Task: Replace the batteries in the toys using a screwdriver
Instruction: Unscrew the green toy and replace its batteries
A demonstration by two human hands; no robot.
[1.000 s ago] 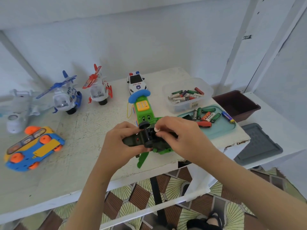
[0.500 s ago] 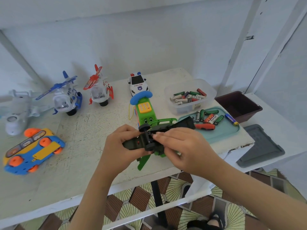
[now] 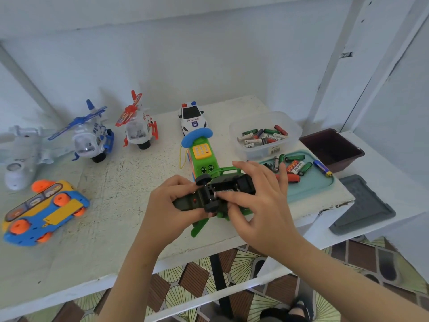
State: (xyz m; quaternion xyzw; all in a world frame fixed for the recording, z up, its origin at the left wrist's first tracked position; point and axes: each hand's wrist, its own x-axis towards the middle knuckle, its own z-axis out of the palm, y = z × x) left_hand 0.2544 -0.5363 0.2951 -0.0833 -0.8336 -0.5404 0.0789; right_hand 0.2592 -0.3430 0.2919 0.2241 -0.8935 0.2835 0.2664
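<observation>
Table [image 3: 130, 194] holds tub [image 3: 255, 154] and tray [image 3: 311, 187] of batteries [image 3: 262, 135].

Dark green toy [image 3: 222, 191]: rear end covered by right hand [image 3: 262, 205]. Red object [image 3: 293, 178] on teal tray [image 3: 313, 189]: half hidden by same hand. White toy [image 3: 21, 156]: blurred.

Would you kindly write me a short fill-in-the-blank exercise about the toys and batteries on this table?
1. The white toy car bears the word ____.
2. The clear tub holds loose ____.
3. Beside the red-rotor helicopter stands a helicopter with ____ rotor blades.
4. The left hand and right hand grip a dark toy vehicle with one round black ____ in view.

Missing words: POLICE, batteries, blue, wheel.
</observation>
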